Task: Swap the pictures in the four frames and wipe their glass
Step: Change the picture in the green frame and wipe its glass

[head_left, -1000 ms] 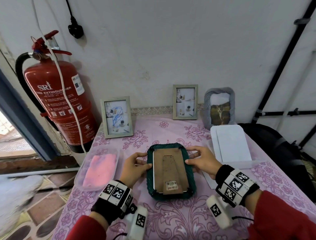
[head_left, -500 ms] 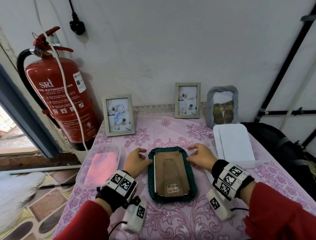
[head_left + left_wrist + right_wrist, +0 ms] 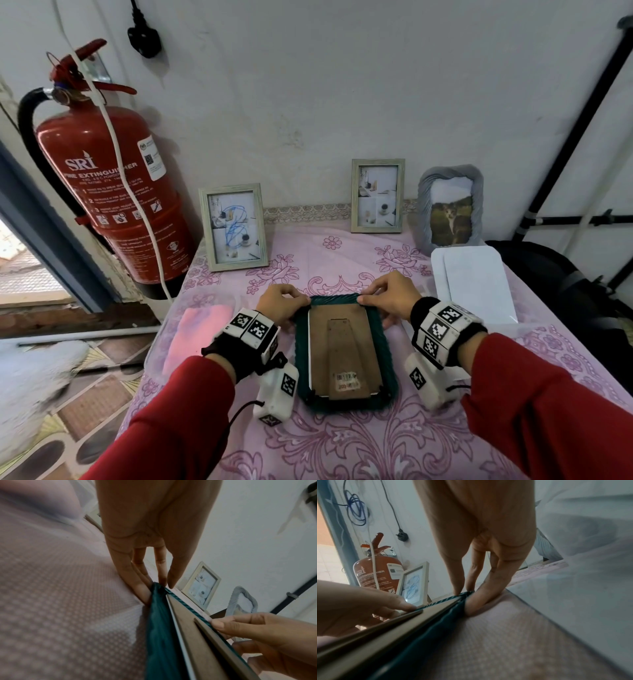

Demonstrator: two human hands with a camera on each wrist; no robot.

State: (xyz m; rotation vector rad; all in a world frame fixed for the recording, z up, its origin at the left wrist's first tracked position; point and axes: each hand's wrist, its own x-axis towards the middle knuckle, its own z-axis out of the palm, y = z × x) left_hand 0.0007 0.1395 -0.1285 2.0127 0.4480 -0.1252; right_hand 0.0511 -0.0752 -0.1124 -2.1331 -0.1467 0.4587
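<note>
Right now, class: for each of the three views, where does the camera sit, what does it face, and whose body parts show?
Head: from above, looking down at the green frame lying face down; both forearms show.
Left wrist: low along the left hand, facing the far-left corner; the right hand's fingertips show.
Right wrist: low along the right hand, facing the far-right corner.
Shared: all three show the frame.

Red SRI fire extinguisher [image 3: 113,195] against wall left of worktop [image 3: 342,445]; white cable [image 3: 116,144] draped across it; black plug [image 3: 144,36] hanging above; pink floral tablecloth covers worktop; black bag [image 3: 561,284] at right; patterned floor tiles [image 3: 85,411] lower left.
</note>
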